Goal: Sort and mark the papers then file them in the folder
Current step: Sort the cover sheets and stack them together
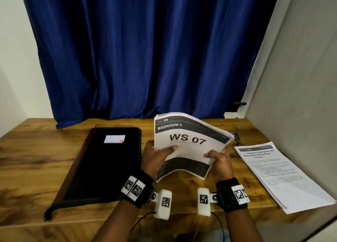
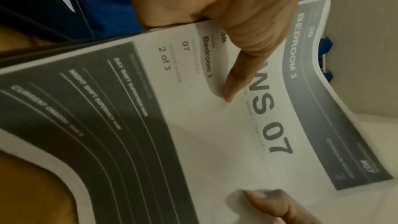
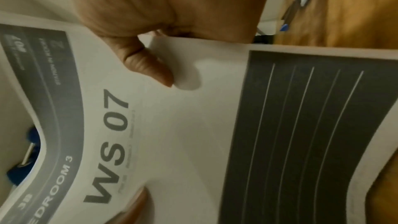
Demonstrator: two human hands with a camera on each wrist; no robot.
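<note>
Both hands grip a stack of papers (image 1: 189,147) above the counter (image 1: 36,150): the left hand (image 1: 156,156) pinches its left edge, thumb on top, and the right hand (image 1: 219,158) pinches its lower right edge. A closed black folder (image 1: 102,165) lies left, another paper pile (image 1: 280,176) right, a pen (image 1: 237,137) farther back.

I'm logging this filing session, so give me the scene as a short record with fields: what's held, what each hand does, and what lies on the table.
held: stack of papers, top sheet reads WS 07, Bedroom 3, lifted off the table and bent
left hand: grips the stack's left edge, thumb on top
right hand: grips the stack's right edge
folder: black, closed, flat on the wooden table, left of the hands
second pile: printed sheets flat on the table, right of the hands
pen: on the table beyond the stack
</note>
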